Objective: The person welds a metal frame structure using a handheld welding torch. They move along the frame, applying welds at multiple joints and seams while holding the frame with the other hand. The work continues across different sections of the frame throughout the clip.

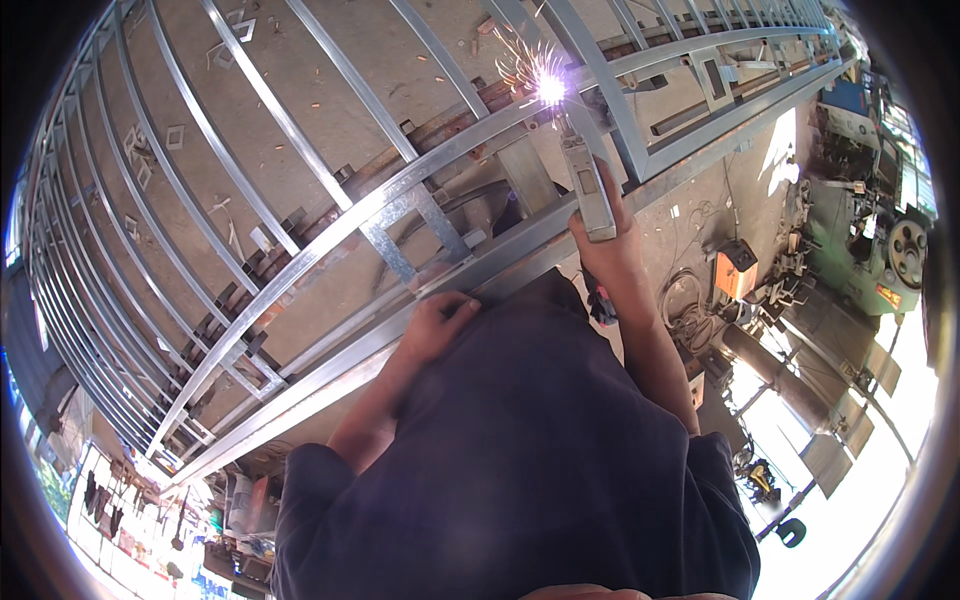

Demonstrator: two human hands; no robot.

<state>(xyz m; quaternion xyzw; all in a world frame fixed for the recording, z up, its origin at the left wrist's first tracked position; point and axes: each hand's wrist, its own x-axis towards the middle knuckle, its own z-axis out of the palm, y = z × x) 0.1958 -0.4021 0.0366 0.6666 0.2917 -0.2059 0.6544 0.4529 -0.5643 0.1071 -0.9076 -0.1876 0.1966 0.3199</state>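
Note:
My right hand [612, 245] is wrapped round a grey, boxy handheld welder [588, 190]. Its far tip meets a large steel frame [375, 200] of square tubes, and a bright violet-white welding arc [550, 90] throws sparks up and to the left. The glare hides the exact joint. My left hand [440, 322] rests with curled fingers against the near long rail [520, 255] of the frame, beside my dark clothing. Whether those fingers grip anything is hidden. Short square tube pieces [415, 225] join the two near rails in front of it.
Parallel bars [185, 85] of the frame stretch far left above a dusty concrete floor [290, 95]. Metal offcuts lie about. At the right are an orange box [736, 270], coiled cable [690, 310], a long pipe [775, 370] and a green machine [865, 250] with a wheel.

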